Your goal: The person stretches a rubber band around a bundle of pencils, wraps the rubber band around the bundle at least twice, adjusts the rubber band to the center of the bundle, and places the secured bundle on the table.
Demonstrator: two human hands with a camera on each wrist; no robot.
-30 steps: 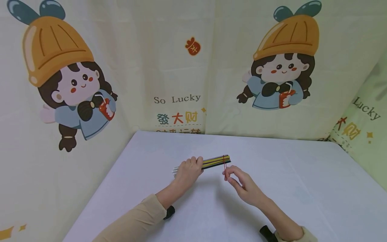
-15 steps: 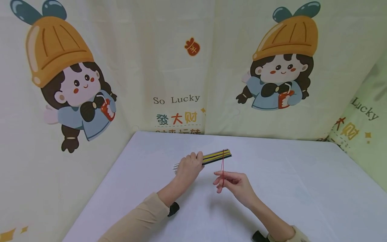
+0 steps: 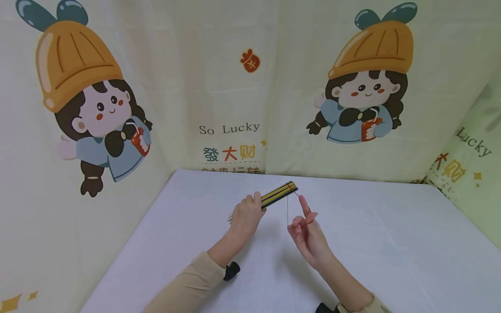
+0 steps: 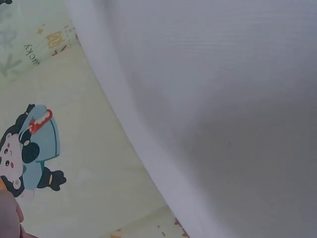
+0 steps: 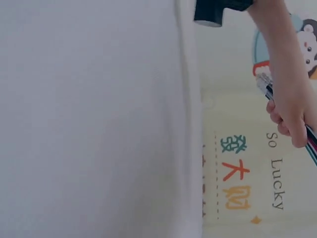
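A bundle of yellow-and-black striped pencils (image 3: pixel 277 195) is gripped in my left hand (image 3: pixel 247 218), raised and slanting up to the right. Pale capped ends stick out behind that hand, clearer in the right wrist view as clear caps (image 5: pixel 264 83). Around the bundle's far end runs a thin red rubber band (image 3: pixel 287 212), pulled down toward my right hand (image 3: pixel 312 239). One strand reaches the raised index finger, the other the curled fingers lower down. In the left wrist view only a bit of a hand (image 4: pixel 9 218) shows at the lower left corner.
A white-covered table (image 3: pixel 391 243) lies under both hands. Behind it hangs a cream curtain (image 3: pixel 297 108) printed with cartoon figures and lettering. A black wrist device (image 3: pixel 232 271) sits beneath the left sleeve, another (image 3: pixel 326 308) near the right sleeve.
The pencils have risen and tilted more steeply. My right hand has gone from pinching the band below the bundle to spreading it, index finger now raised beside the pencil ends.
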